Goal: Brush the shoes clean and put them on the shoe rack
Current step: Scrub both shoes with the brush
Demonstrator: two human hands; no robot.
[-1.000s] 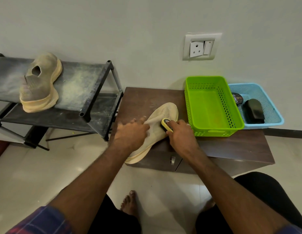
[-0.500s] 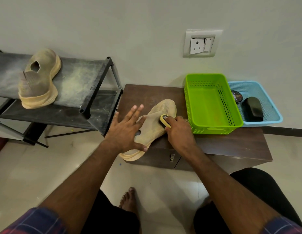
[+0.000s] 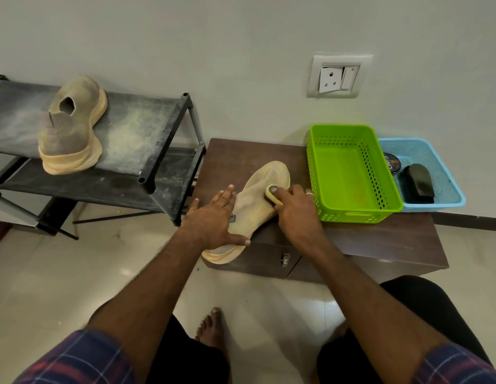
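A cream knit shoe lies on its side on the low brown cabinet, its heel jutting over the front edge. My left hand presses flat on the shoe's heel half with straight fingers. My right hand grips a small yellow brush held against the shoe's upper near the toe. A second, dustier shoe stands on the top shelf of the dark shoe rack at the left.
A green basket stands on the cabinet right of the shoe. Beside it a blue basket holds a black brush and a polish tin. A wall socket is above. My bare foot rests on the tiled floor.
My left hand has spread flat over the shoe's heel part. My right hand with the brush has shifted slightly along the upper.
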